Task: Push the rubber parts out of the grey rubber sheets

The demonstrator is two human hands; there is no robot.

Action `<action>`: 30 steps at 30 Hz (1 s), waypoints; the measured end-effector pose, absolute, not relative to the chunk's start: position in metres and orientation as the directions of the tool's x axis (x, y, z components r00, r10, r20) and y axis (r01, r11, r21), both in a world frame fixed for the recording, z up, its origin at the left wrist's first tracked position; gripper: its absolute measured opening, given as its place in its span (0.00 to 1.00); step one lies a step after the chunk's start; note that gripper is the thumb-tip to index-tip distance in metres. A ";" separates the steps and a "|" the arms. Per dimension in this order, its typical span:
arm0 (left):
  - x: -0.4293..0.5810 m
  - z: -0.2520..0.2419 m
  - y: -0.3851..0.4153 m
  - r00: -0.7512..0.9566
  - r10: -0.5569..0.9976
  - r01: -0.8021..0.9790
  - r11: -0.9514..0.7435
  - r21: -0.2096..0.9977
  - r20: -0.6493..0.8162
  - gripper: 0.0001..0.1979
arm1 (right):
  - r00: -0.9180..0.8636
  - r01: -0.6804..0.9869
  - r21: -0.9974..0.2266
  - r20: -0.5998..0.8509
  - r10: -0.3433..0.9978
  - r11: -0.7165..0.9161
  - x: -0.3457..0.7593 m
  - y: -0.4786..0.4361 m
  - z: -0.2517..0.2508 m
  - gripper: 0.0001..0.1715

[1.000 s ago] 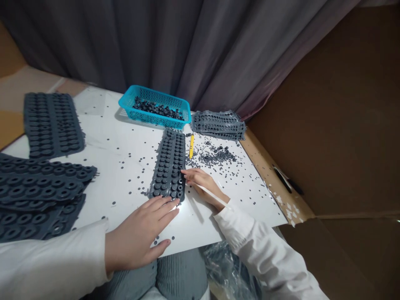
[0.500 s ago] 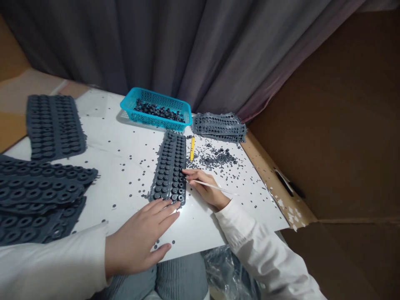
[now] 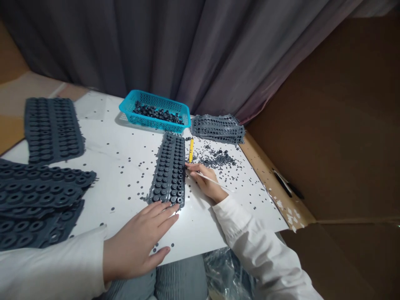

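Observation:
A long dark grey rubber sheet studded with round parts lies on the white table. My left hand rests flat with fingers spread, its fingertips pressing the sheet's near end. My right hand is closed on a thin white stick, its tip at the sheet's right edge about halfway along.
A blue basket of loose grey parts stands at the back. Punched-out sheets lie beside it, with a yellow tool and a pile of small grey bits. More rubber sheets lie stacked at left. Cardboard walls rise on the right.
My right hand with the stick has moved a little farther up the sheet's right edge. My left hand has stayed at the near end.

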State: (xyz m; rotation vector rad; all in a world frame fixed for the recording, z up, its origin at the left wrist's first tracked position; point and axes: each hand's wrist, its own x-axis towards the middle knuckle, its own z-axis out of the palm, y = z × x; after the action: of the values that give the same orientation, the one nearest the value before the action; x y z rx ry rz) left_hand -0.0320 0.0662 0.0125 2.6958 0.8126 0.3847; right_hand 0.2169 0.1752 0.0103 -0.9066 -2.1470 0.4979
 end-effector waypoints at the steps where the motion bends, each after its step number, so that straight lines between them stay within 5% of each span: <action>1: -0.032 0.012 0.066 0.803 0.571 0.488 -0.795 0.361 0.172 0.30 | -0.472 0.420 -0.628 0.465 0.749 0.655 0.216 0.173 0.009 0.07; 19: -0.031 0.014 0.067 0.802 0.578 0.492 -0.782 0.382 0.150 0.29 | -0.453 0.341 -0.712 0.448 0.771 0.614 0.210 0.182 0.006 0.07; 30: -0.031 0.013 0.065 0.795 0.584 0.494 -0.780 0.386 0.162 0.29 | -0.560 0.493 -0.444 0.496 0.664 0.748 0.213 0.206 0.008 0.09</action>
State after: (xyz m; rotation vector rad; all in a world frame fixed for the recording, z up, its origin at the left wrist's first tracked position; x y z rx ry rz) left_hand -0.0311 0.0655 0.0134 2.6601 0.8229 0.3924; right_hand 0.2132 0.2061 0.0077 -0.8648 -2.2827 0.3343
